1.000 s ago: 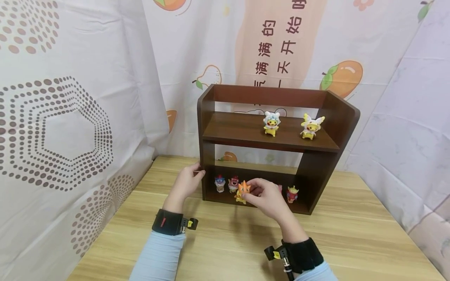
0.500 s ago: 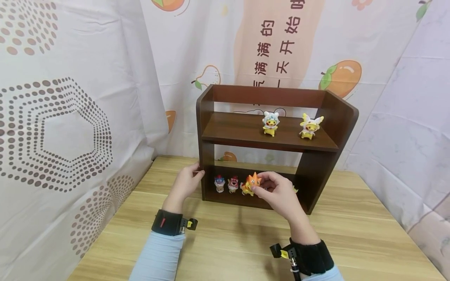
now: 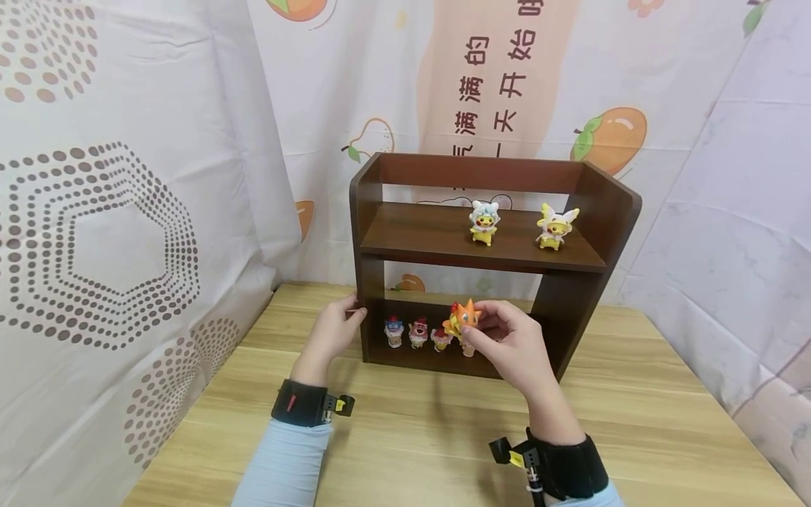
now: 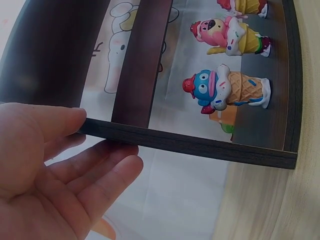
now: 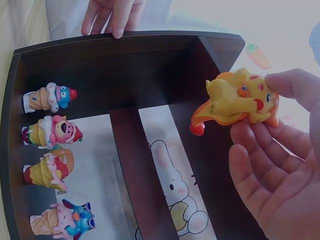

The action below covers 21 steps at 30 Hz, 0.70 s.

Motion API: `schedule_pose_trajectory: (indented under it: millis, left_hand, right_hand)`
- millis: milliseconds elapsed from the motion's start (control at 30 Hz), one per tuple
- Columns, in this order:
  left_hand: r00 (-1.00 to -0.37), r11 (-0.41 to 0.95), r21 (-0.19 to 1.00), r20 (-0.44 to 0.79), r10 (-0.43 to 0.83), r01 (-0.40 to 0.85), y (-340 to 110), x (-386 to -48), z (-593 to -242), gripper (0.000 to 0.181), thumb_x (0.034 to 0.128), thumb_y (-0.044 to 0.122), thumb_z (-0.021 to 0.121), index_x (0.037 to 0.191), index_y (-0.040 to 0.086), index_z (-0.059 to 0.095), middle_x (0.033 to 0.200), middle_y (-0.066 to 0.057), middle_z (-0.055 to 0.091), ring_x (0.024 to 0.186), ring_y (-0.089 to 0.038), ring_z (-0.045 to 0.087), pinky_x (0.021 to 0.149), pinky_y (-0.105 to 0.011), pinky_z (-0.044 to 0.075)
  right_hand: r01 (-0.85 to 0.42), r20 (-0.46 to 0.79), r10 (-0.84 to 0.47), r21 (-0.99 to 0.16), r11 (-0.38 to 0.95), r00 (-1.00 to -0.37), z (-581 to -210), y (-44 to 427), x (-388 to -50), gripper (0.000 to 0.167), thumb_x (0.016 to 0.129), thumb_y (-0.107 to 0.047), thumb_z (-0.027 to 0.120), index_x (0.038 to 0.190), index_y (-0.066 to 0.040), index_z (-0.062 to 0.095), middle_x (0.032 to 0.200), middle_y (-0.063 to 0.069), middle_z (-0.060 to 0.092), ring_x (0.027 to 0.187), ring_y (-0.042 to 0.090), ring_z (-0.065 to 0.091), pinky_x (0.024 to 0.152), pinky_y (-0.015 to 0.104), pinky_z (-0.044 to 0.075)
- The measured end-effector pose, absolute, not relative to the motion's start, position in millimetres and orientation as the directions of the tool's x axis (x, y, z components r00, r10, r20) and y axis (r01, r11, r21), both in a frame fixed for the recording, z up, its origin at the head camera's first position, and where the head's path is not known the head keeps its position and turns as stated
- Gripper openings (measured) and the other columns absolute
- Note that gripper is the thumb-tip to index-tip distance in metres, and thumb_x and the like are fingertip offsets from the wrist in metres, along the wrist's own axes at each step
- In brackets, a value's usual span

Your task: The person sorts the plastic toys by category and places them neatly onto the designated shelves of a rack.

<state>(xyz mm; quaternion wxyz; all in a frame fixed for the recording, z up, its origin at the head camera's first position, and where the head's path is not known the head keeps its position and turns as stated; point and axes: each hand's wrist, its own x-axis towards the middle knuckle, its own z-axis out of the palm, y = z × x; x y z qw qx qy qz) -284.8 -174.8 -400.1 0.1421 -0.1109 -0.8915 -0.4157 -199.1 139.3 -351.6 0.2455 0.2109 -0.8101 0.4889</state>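
Observation:
My left hand [image 3: 331, 332] grips the left side panel of a dark brown two-tier shelf [image 3: 486, 259]. In the left wrist view its thumb and fingers lie on either side of the panel edge [image 4: 200, 148]. My right hand [image 3: 521, 345] pinches a yellow and orange Pikachu figurine [image 5: 235, 97] in an orange costume, holding it in front of the lower compartment. Ice-cream-cone figurines stand along the bottom board: a blue one [image 5: 49, 97], a pink bear [image 5: 52, 132], a red-and-pink one [image 5: 47, 172] and another blue one [image 5: 62, 219]. The right hand hides the lower compartment's right part.
On the upper board stand two Pikachu figurines, one in a white-and-blue hood [image 3: 484, 224], the other in a white-and-yellow hood [image 3: 555, 227] near the right panel. The shelf sits on a wooden table [image 3: 405, 436]. Printed curtains [image 3: 158, 105] hang behind and at both sides.
My right hand has carried the Pikachu figurine up and to the right, uncovering the third cone figurine. My left hand has stayed on the side panel.

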Motion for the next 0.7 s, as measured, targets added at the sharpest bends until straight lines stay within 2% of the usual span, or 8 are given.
schedule_pose_trajectory:
  millis: [133,300,533,700]
  left_hand:
    - [-0.934,0.636,0.704,0.349,0.078,0.316,-175.3,-284.6,-399.7,0.048,0.1016,0.019,0.062,0.144,-0.002,0.055,0.138,-0.021,0.059,0.119,-0.034,0.063,0.103,-0.05,0.049]
    - [-0.936,0.637,0.705,0.345,0.076,0.312,-175.4,-285.0,-399.9,0.048,0.1018,0.02,0.062,0.144,-0.003,0.055,0.139,-0.021,0.058,0.121,-0.035,0.062,0.104,-0.049,0.048]
    - [-0.936,0.629,0.711,0.344,0.079,0.314,-176.0,-285.5,-400.8,0.048,0.1015,0.019,0.062,0.144,-0.002,0.055,0.14,-0.021,0.058,0.121,-0.034,0.062,0.104,-0.049,0.048]
    - [-0.935,0.628,0.71,0.344,0.084,0.318,-176.7,-285.4,-400.8,0.049,0.1016,0.019,0.062,0.145,-0.003,0.054,0.141,-0.021,0.057,0.12,-0.034,0.063,0.103,-0.049,0.048]
  right_hand:
    - [-0.604,0.629,-0.088,-0.684,0.409,-0.772,-332.8,128.2,-183.7,0.029,0.083,0.006,0.08,0.11,0.007,0.069,0.092,0.014,0.068,0.078,0.02,0.067,0.066,0.024,0.058]
    - [-0.639,0.667,-0.078,-0.664,0.388,-0.741,-329.1,124.4,-184.3,0.029,0.082,0.009,0.079,0.11,0.008,0.069,0.093,0.014,0.067,0.08,0.016,0.065,0.069,0.019,0.056]
    - [-0.679,0.718,-0.092,-0.597,0.427,-0.69,-333.6,129.9,-210.7,0.035,0.082,0.001,0.083,0.115,0.0,0.072,0.099,0.007,0.069,0.085,0.018,0.068,0.074,0.023,0.058]
    - [-0.721,0.755,-0.13,-0.54,0.434,-0.643,-319.3,130.3,-218.1,0.036,0.083,-0.006,0.085,0.116,-0.005,0.072,0.1,0.001,0.069,0.084,0.016,0.068,0.075,0.023,0.059]
